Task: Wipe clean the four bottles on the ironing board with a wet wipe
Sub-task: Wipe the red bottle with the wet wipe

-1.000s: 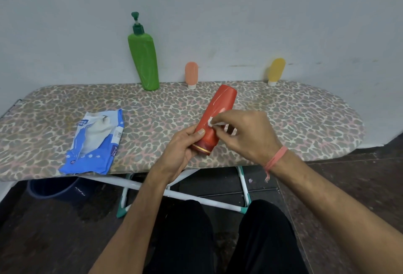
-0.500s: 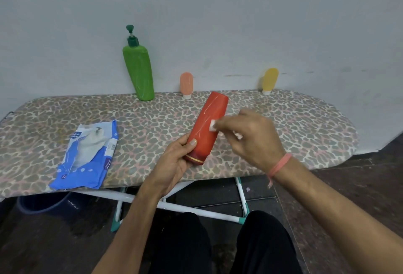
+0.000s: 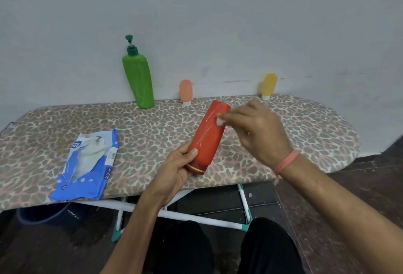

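Observation:
My left hand (image 3: 174,171) grips the lower, capped end of a red bottle (image 3: 207,136), tilted with its base pointing away over the ironing board (image 3: 305,125). My right hand (image 3: 257,129) pinches a small white wet wipe (image 3: 220,121) against the bottle's upper part. A tall green pump bottle (image 3: 138,81) leans against the wall at the board's far edge. A small peach bottle (image 3: 185,92) and a small yellow bottle (image 3: 268,86) stand cap-down along the same wall.
A blue and white wet wipe pack (image 3: 87,160) lies on the board's left part, near the front edge. Under the board are white and teal legs (image 3: 244,208), a dark bucket (image 3: 43,212) and my knees in black trousers.
My right hand has slid the wipe up the red bottle, from near the left thumb toward the far end. The view has tilted, so everything sits lower in frame.

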